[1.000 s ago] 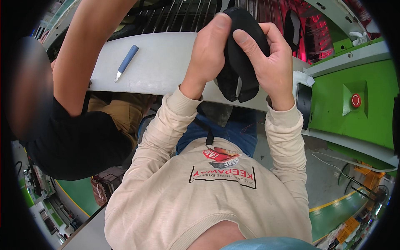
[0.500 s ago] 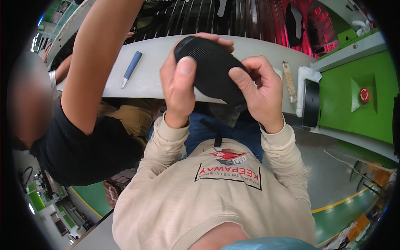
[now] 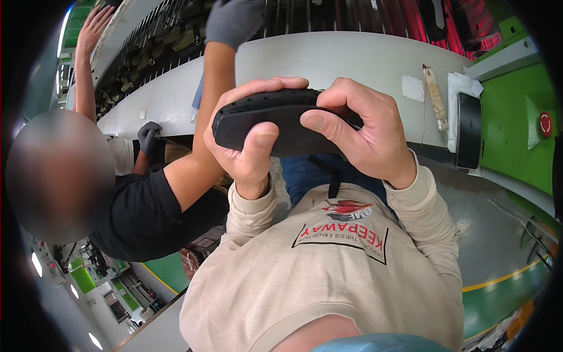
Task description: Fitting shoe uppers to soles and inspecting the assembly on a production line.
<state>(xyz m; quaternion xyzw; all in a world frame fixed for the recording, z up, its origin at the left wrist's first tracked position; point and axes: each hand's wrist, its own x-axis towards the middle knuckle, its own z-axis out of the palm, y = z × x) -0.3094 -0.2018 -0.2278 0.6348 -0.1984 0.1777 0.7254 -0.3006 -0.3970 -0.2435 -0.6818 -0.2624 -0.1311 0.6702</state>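
Note:
Above the near edge of the worktable, I hold a black shoe (image 3: 281, 126) between both hands. Its flat dark sole, with a finely ridged patch at one end, is tilted toward me, and a dotted black upper shows along the far side. My left hand (image 3: 246, 132) is wrapped round the ridged end, thumb on the sole and fingers over the upper. At the other end my right hand (image 3: 366, 129) grips the shoe, thumb pressed on the sole and fingers bent at the upper's edge. The right fingertips are partly hidden.
Beyond the white worktable (image 3: 328, 56) runs a roller conveyor (image 3: 352, 17) bearing dark shoes. On the right are a worn brush-like stick (image 3: 435, 97), a black phone (image 3: 468, 132) and a green machine (image 3: 516, 138). A co-worker's gloved hand (image 3: 234, 23) reaches across at left, partly covering a blue-handled tool (image 3: 197, 97).
The shoe has turned from lengthwise to nearly level, so the dotted upper now shows. Both hands still grip it. The co-worker's arm has swung right, bringing the gloved hand into view.

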